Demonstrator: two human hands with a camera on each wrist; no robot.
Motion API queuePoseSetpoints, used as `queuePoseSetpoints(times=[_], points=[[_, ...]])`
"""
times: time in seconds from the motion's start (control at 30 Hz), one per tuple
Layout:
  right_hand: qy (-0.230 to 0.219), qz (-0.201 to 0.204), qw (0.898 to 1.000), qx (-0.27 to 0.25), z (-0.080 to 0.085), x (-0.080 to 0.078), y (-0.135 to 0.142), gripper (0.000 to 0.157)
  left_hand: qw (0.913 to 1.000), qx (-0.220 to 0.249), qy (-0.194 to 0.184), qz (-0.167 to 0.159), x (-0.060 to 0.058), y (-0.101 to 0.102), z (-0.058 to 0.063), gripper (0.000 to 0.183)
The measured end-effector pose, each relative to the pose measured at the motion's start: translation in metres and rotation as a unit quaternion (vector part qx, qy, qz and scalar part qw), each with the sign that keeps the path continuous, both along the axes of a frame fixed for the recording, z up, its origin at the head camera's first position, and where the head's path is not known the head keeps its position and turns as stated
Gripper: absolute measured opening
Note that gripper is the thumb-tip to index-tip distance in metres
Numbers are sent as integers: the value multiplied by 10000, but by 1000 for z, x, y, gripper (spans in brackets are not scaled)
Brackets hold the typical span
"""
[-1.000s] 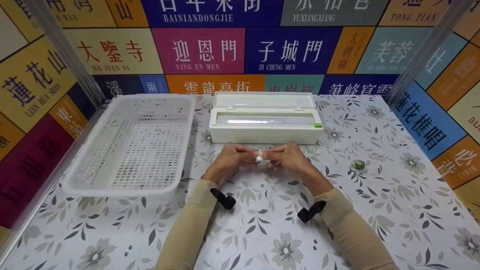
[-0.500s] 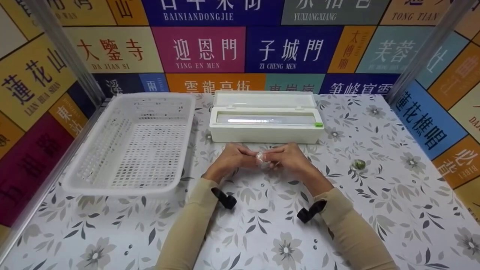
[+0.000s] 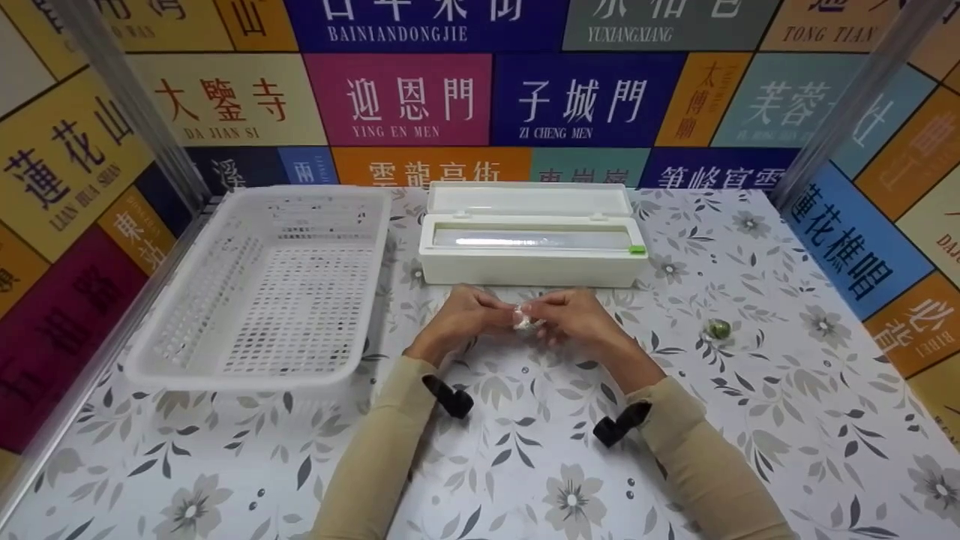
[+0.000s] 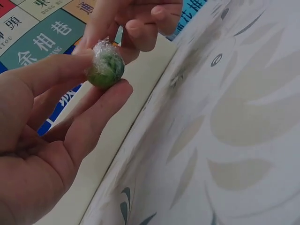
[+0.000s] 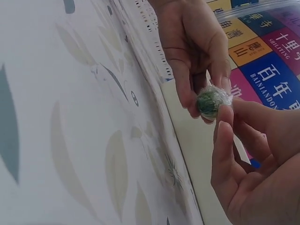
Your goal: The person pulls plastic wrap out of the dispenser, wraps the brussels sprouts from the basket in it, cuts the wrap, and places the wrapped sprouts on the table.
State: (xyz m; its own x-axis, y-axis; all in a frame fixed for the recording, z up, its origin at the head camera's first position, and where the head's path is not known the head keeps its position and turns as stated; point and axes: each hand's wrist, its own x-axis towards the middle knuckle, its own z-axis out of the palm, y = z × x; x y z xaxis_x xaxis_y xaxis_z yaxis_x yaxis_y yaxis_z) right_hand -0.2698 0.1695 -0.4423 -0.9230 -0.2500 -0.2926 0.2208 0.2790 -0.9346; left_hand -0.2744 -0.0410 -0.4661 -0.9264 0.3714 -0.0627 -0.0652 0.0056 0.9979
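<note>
A small round green fruit-like ball point(image 4: 106, 72) in crinkled cling film is held between both hands, above the table just in front of the white dispenser box. My left hand point(image 3: 461, 315) pinches the ball between thumb and fingers. From the other side, my right hand point(image 3: 581, 319) pinches the bunched film point(image 5: 221, 97) with thumb and index finger. In the head view the fingers cover much of the ball. Its exact kind cannot be told.
Behind the hands stands a white cling film dispenser point(image 3: 532, 268), lid up, with a green slider point(image 3: 637, 250). A white perforated basket point(image 3: 300, 300) stands left. Another film-wrapped green ball point(image 3: 718, 328) lies right on the flowered tablecloth point(image 3: 525, 465).
Both hands stay in place while their fingers shift about the ball. The pale film between them changes shape and turns slightly. The box, the basket and the other ball have not moved.
</note>
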Motion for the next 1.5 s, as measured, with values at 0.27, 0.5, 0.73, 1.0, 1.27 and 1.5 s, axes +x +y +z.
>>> queuePoseSetpoints(times=[0.27, 0.5, 0.73, 1.0, 1.27, 1.5], points=[[182, 121, 9995, 208, 5, 0, 1, 35, 9992, -308, 93, 224, -1, 0, -2, 9], [1008, 610, 9892, 878, 11, 2, 4, 33, 9989, -81, -169, 435, -1, 2, -1, 5], [1605, 684, 9780, 1142, 12, 4, 3, 29, 9992, 7, -257, 318, -1, 4, 1, 13], [1832, 250, 9808, 615, 6, 6, -4, 22, 9994, 232, -205, 145, -2, 0, -1, 8], [1802, 462, 9804, 649, 8, 6, 0, 31, 9984, 305, -219, 417, -5, 2, 1, 13], [1712, 712, 9793, 815, 7, 6, 2, 29, 9985, 184, -373, 356, -3, 3, 0, 16]])
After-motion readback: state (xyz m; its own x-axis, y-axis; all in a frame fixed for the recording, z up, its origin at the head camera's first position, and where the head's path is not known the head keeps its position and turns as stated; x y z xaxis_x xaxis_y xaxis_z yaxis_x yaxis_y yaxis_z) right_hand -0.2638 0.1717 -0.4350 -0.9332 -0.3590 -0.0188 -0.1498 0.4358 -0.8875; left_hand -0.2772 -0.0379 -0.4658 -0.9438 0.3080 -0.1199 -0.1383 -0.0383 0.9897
